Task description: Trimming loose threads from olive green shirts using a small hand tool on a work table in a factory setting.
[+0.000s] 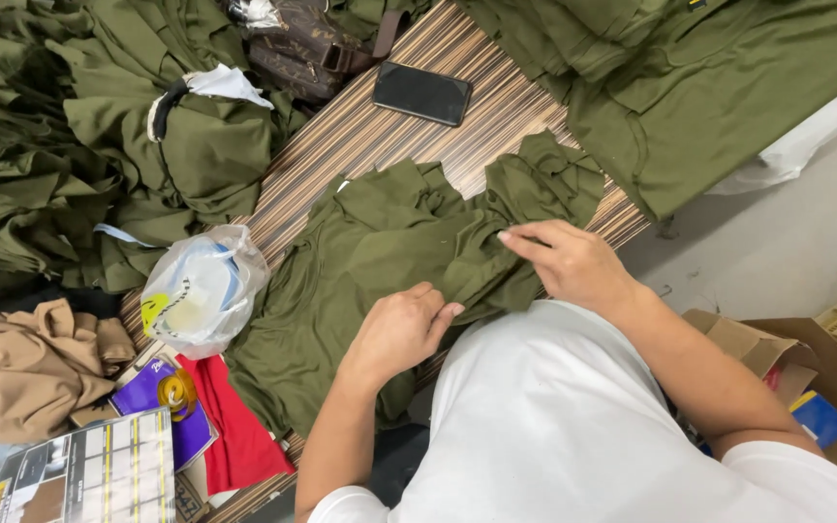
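**Centrally, an olive garment is worked by two bare hands**

Centrally on the striped bench, an olive-green garment is spread, crumpled. Heaps of like olive garments are piled in the upper left and upper right of the frame. The garment's cloth is pinched between the fingers of the right hand, closed on a fold. The left hand is curled loosely on the cloth, its grip half closed. A plastic bag lies at left, a dark phone above.
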